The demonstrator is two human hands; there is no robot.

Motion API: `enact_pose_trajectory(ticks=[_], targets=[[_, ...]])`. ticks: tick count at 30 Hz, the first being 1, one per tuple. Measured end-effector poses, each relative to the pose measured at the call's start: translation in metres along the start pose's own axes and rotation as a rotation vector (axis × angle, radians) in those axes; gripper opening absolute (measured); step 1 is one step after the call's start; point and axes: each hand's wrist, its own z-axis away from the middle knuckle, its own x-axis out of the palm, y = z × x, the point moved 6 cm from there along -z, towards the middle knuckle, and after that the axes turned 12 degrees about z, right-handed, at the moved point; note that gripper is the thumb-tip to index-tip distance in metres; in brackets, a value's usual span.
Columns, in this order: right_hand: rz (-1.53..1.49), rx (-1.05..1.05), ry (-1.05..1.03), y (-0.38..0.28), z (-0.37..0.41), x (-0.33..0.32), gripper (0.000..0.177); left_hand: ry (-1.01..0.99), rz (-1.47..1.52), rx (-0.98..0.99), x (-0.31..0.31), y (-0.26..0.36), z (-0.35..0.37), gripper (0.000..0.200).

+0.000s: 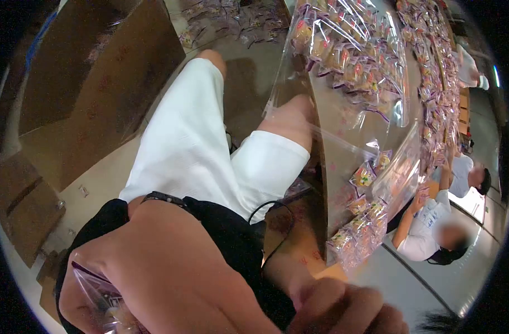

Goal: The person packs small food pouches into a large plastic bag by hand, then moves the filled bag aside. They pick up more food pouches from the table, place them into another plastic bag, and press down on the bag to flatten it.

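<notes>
Lower left, the left hand (165,267) clamps a packet (106,300) (partly hidden, cut off below); lower right, the right hand (343,306) curls apart, its hold impossible to tell. The table edge (325,183) drops right of centre.

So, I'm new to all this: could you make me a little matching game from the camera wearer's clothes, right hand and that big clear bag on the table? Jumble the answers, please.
Column one:
1. Shorts
2. Top
3. Big clear bag
4. Right hand

Column two:
A. Lying on the table, with small wrapped packets inside
B. At the bottom of the picture, fingers curled
C. White
D. Black

Right pairs: 1-C, 2-D, 3-A, 4-B.
</notes>
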Motion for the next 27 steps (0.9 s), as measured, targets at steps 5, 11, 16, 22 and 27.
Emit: enact_pose_trajectory(ticks=[5,11,16,22,27], targets=[[0.116,-0.083,0.015,-0.003,0.001,0.006,0.033,-0.026,0.016,-0.003,0.021,-0.005,0.009,0.019],[0.171,-0.144,0.051,-0.006,0.0,0.009,0.034,-0.044,0.01,0.018,0.04,-0.009,0.022,0.019],[0.2,-0.183,0.069,-0.009,0.0,0.01,0.036,-0.046,0.03,0.032,0.044,-0.004,0.021,0.019],[0.235,-0.251,0.102,-0.006,-0.004,0.011,0.039,-0.047,0.088,0.031,0.046,0.001,0.019,0.019],[0.286,-0.379,0.19,-0.019,-0.007,0.009,0.042,-0.047,0.153,0.028,0.048,0.003,0.02,0.019]])
